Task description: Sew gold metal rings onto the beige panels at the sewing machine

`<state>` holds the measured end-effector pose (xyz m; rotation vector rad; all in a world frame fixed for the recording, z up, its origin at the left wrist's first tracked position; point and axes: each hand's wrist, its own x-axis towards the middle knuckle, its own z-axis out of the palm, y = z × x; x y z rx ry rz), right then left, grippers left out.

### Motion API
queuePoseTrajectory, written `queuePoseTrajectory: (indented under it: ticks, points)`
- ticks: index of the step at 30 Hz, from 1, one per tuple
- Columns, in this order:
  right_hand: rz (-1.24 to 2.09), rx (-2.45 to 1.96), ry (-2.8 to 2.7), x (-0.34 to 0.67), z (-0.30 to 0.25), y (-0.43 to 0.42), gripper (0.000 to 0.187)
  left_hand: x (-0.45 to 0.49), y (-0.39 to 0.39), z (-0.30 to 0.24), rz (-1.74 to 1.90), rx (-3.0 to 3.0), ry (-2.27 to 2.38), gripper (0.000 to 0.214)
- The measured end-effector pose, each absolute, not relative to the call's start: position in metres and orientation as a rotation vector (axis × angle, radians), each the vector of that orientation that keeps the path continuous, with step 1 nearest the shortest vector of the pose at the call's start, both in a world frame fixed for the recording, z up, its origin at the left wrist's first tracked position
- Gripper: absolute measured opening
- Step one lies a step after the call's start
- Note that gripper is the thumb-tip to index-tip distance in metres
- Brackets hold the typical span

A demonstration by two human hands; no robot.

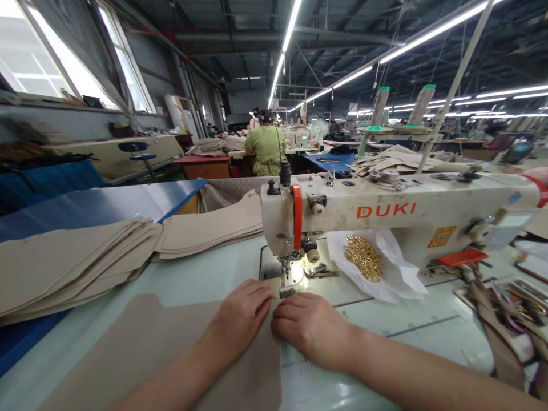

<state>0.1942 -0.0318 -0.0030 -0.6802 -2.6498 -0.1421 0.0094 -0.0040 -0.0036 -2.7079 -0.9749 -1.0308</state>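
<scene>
A large beige-grey fabric panel [180,337] lies flat on the pale table, its front edge reaching the needle area of the sewing machine [342,205] marked DUKI. On the panel near that edge rests my left hand [244,308], its fingers curled and pressed together on the fabric. My right hand [303,325] is closed at the panel's right edge, almost touching the left, with its fingertips hidden from view. Both hands are just in front of the lit needle and presser foot [286,271].
Stacked beige panels [81,257] lie at the left, with another stack [214,225] behind. Gold metal rings [363,258] sit on white paper [402,279] under the machine arm. A tray with straps and tools [514,308] is at right. A person in green [266,145] sits ahead.
</scene>
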Motion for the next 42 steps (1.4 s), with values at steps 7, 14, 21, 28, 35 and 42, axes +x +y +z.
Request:
queuePoseTrajectory:
  ticks: [7,14,21,28,35,42]
  points:
    - [-0.105,-0.690,-2.618,0.1925,-0.0037,-0.0331,0.014,0.0110,0.0005,-0.0035,-1.044,-2.732,-0.973,0.021]
    - [-0.102,-0.712,-2.637,0.1923,-0.0024,-0.0337,0.016,0.0125,0.0010,-0.0038,-1.043,-2.737,-0.970,0.022]
    - [-0.090,-0.712,-2.630,0.1931,-0.0052,-0.0332,0.014,0.0138,0.0010,-0.0028,-1.046,-2.741,-0.962,0.022]
    - [-0.091,-0.729,-2.636,0.1922,-0.0011,-0.0336,0.012,0.0140,0.0018,-0.0034,-1.020,-2.741,-0.955,0.024]
    - [-0.085,-0.843,-2.581,0.1905,-0.0059,-0.0328,0.011,0.0128,-0.0014,-0.0047,-1.017,-2.769,-0.993,0.022]
    - [-0.083,-0.892,-2.546,0.1889,-0.0066,-0.0332,0.009,0.0121,-0.0009,-0.0052,-1.018,-2.785,-1.025,0.020]
